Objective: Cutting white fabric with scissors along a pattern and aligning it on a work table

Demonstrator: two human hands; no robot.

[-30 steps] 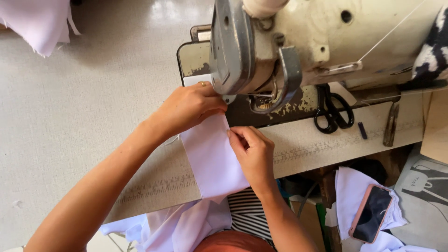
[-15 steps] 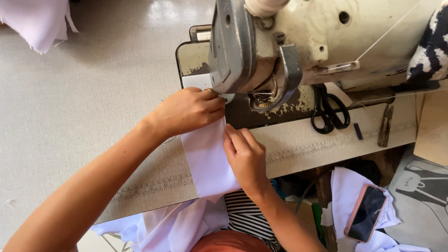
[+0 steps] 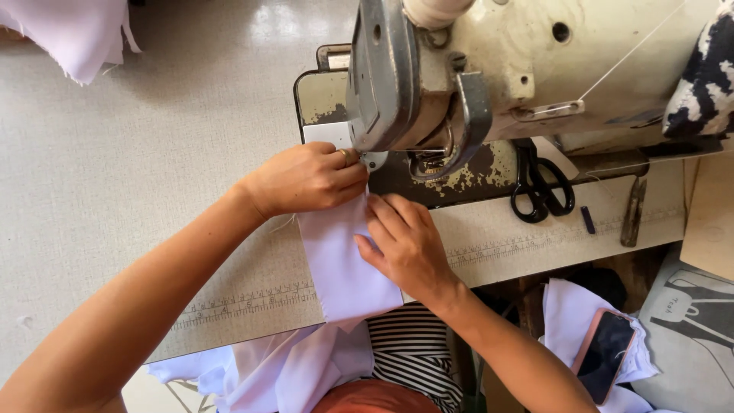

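my left hand (image 3: 306,180) is curled nearly closed, knuckles up, its fingertips pinching the top edge of the pale lilac fabric strip (image 3: 340,260) just beside the presser foot area of the sewing machine (image 3: 459,84). my right hand (image 3: 409,245) lies mostly flat and open on the strip's right edge, fingers extended toward the needle and pressing the cloth down onto the machine table (image 3: 153,191); it grips nothing, it only pins. the strip runs from under the machine head down across the printed ruler scale (image 3: 245,302) at the table's front edge, and its lower end hangs toward my lap, where more of the same cloth is bunched. i judge this material to be light, thin and limp, with no stiffness of its own, and likely to slide on the smooth table surface, so it is best held at the edges close to the needle, with a flat palm for control rather than a tight grasp. black scissors (image 3: 539,187) lie on the table to the right of the machine bed, with a small dark marker-like item (image 3: 587,219) and a metal tool (image 3: 633,214) further right. a phone with a pink case (image 3: 604,356) rests on white cloth at the lower right, beside a grey bag with a line drawing (image 3: 688,321). more lilac fabric (image 3: 69,30) lies at the upper left corner.
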